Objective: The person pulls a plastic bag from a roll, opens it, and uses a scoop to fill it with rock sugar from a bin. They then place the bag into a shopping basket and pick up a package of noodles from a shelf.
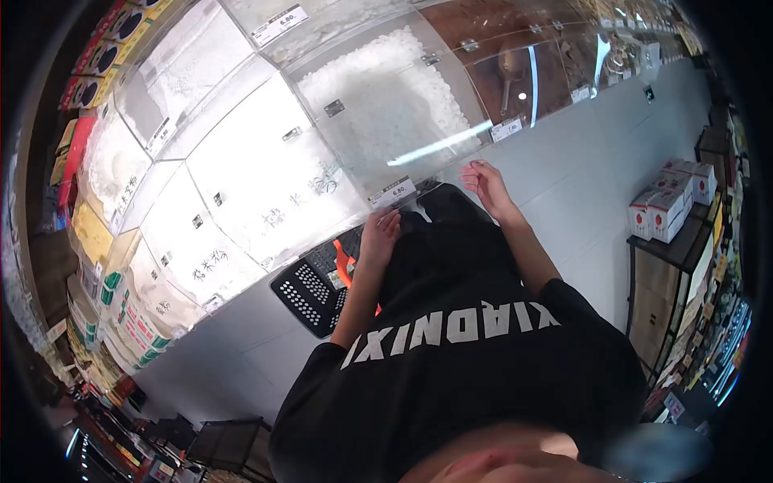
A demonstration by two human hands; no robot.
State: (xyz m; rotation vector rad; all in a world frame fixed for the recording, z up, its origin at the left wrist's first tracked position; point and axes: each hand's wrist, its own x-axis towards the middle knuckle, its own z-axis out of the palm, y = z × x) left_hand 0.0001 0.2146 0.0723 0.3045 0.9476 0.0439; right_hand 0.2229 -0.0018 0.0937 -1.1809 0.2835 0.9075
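Observation:
My left hand [382,227] is closed, fingers curled together, at the front edge of the bins, just below a 6.80 price label [392,191]. To its right my right hand [483,180] is also closed near that edge, fingers bent inward. What either hand holds, if anything, is too small to make out. Beyond them a clear-lidded bin [378,105] holds white, lumpy contents. A black basket [302,298] with an orange handle [344,263] is beside my left forearm.
White powder bins [266,173] with handwritten lids extend left. A brown-filled bin [515,80] with a scoop stands at upper right. White and red boxes [668,205] sit on a dark shelf at right. Packaged goods [133,322] line the left.

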